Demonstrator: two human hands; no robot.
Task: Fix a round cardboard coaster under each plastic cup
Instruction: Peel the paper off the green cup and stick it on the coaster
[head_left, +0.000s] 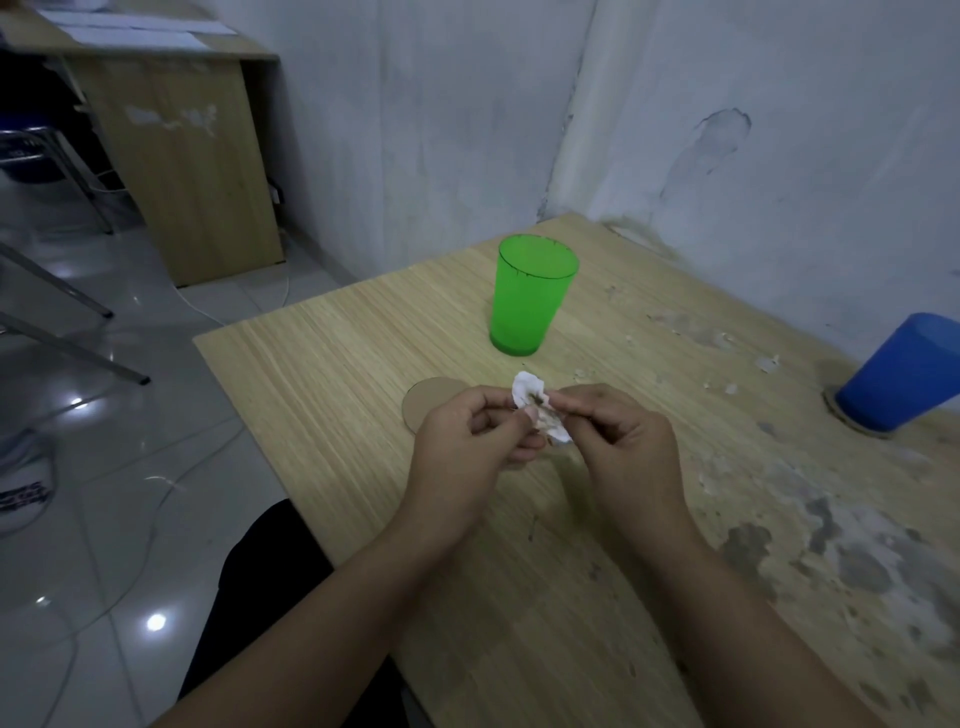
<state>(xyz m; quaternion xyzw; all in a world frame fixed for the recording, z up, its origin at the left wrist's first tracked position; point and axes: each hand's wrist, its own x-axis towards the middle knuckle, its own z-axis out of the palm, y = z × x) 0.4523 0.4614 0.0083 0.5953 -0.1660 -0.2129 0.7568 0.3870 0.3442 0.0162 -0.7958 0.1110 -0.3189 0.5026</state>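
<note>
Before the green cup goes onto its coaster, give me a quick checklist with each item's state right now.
1. Green cup upright on the table: ok.
2. Loose coaster flat, near the cup: ok, partly hidden by the left hand.
3. Hands free to lift the cup: not ok; left and right hand both pinch a crumpled white scrap.
4. Adhesive on the coaster: cannot tell.
5. Blue cup on its cardboard disc: ok; whether it is fixed, cannot tell.
</note>
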